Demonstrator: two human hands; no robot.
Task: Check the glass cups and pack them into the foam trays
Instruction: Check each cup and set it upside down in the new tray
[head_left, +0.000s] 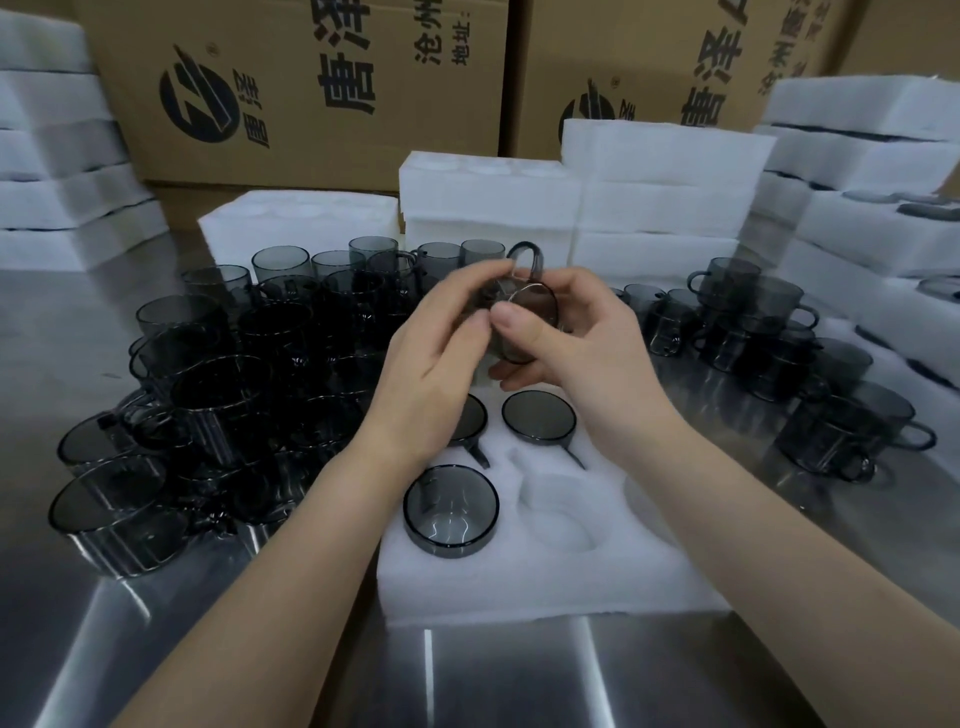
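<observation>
Fingers of both hands close around one smoky glass cup (524, 317), left hand (436, 374) and right hand (587, 348) holding it tipped, handle upward, above the foam tray (545, 587). Empty pockets lie directly below, nearer the right hand, so I judge the cup must turn upright and go straight down.

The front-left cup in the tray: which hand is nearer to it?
Left. The left hand is above and just behind that cup; the right hand is further back and to the right, and both hold another cup.
</observation>
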